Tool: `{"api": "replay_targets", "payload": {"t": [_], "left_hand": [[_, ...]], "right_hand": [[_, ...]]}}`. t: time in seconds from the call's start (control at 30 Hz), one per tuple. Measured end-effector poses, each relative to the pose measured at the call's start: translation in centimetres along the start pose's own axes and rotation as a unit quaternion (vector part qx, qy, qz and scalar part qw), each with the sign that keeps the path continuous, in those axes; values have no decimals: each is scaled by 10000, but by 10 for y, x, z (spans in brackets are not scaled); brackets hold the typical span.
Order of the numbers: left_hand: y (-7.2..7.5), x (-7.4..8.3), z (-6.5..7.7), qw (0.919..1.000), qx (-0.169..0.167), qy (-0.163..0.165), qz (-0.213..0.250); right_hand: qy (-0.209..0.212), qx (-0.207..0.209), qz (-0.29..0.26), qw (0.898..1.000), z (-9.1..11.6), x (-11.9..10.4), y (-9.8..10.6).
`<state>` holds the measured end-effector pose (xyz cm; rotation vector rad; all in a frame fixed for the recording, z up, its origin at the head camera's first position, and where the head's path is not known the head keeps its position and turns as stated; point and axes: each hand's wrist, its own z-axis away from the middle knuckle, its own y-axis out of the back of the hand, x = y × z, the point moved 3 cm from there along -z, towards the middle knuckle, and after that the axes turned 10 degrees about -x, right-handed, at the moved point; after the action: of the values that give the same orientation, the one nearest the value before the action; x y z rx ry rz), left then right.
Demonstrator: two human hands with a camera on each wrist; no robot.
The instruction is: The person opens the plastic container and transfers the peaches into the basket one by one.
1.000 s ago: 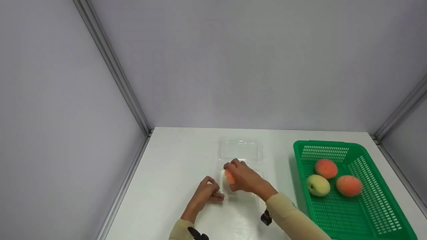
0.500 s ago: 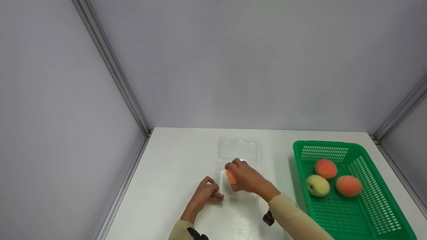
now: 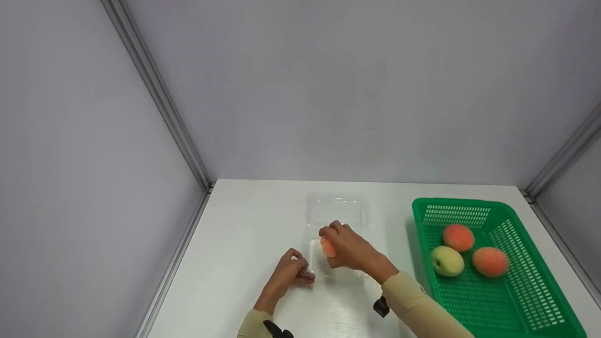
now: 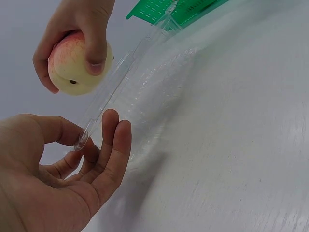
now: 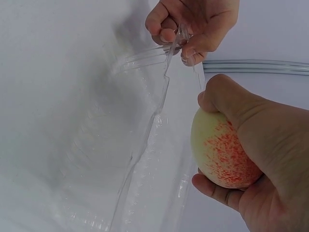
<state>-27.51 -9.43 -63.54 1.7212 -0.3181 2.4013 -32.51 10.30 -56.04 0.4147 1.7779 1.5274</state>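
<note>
A clear plastic clamshell container (image 3: 324,277) lies on the white table, its lid (image 3: 337,212) folded back toward the rear wall. At its near left corner my left hand (image 3: 288,272) pinches the rim between thumb and finger; other fingers extend beneath in the left wrist view. My right hand (image 3: 350,249) grips a yellow and red peach (image 5: 219,147) above the container's base, apart from the rim. The peach's dark stem dimple shows in the left wrist view. Part of the container is hidden behind the right hand.
On the right stands a green plastic basket (image 3: 497,300) with perforated walls. Inside it are two reddish peaches, one at the back (image 3: 458,237) and one to the right (image 3: 490,262), plus a pale yellow peach (image 3: 447,261). Grey walls (image 3: 357,94) enclose the table.
My right hand has drifted slightly right and up with the peach still held. My left hand stays on the container's corner.
</note>
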Motion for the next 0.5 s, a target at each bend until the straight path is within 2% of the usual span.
{"api": "replay_targets", "payload": {"t": [0.5], "left_hand": [[0, -1, -2, 9998, 88, 99, -124]], "right_hand": [[-134, -46, -171, 9998, 6, 6, 9]]}}
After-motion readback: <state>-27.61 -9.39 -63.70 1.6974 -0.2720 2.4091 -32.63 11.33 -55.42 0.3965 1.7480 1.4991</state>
